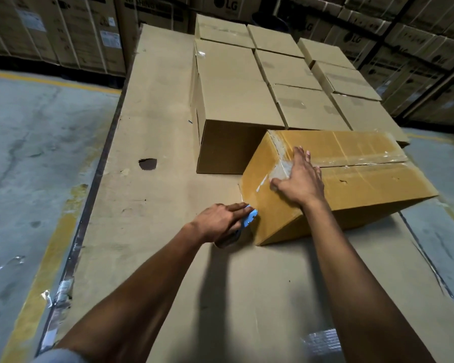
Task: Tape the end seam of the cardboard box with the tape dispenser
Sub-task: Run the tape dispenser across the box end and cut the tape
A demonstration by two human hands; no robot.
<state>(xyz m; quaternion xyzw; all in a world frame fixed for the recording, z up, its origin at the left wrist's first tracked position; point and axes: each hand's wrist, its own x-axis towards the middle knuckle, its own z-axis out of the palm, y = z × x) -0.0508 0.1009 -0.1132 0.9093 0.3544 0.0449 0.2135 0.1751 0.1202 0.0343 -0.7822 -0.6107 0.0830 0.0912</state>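
Note:
A yellowish cardboard box (357, 184) lies at an angle on a large flat cardboard sheet (147, 132). Clear tape runs along its top seam and down over its near left end face. My right hand (299, 179) lies flat, fingers spread, on the taped top corner of that end. My left hand (220, 221) grips a blue tape dispenser (249, 218) low against the bottom of the same end face. The roll under my palm is mostly hidden.
Several closed brown boxes (231, 82) stand in rows just behind the yellowish box. Stacked appliance cartons (63, 30) line the back wall. Bare concrete floor (32, 142) with yellow lines lies to the left. A hole (147, 163) marks the sheet.

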